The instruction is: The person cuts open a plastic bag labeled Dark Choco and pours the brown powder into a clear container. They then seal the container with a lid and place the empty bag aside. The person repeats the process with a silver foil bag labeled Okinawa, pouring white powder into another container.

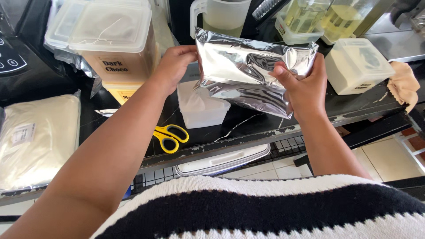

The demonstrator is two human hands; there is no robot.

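You are gripping a silver foil pouch (248, 73) with both hands, holding it up in front of your chest, above the black marble-patterned counter (248, 126). Your left hand (175, 62) is closing its fingers round the pouch's left edge, near the top corner. Your right hand (301, 86) is pinching the right side, thumb lying across the front and fingers wrapping behind. The pouch is sagging and creasing between your two grips, and I cannot tell whether its top is sealed or open.

Directly under the pouch, a lidless white tub (201, 106) is sitting on the counter. Yellow-handled scissors (170, 137) are lying near the counter's front edge, left of the tub. Farther left, a large clear bag of pale powder (37, 139) is resting flat, and stacked lidded containers (110, 48) are standing behind it. A lidded cream tub (356, 66) is sitting to your right.

The foil looks slippery, so a loosening pinch could be letting it drop. If it is open, tilting it off-centre could be spilling contents past the tub. The scissors are risking a knock to the floor.
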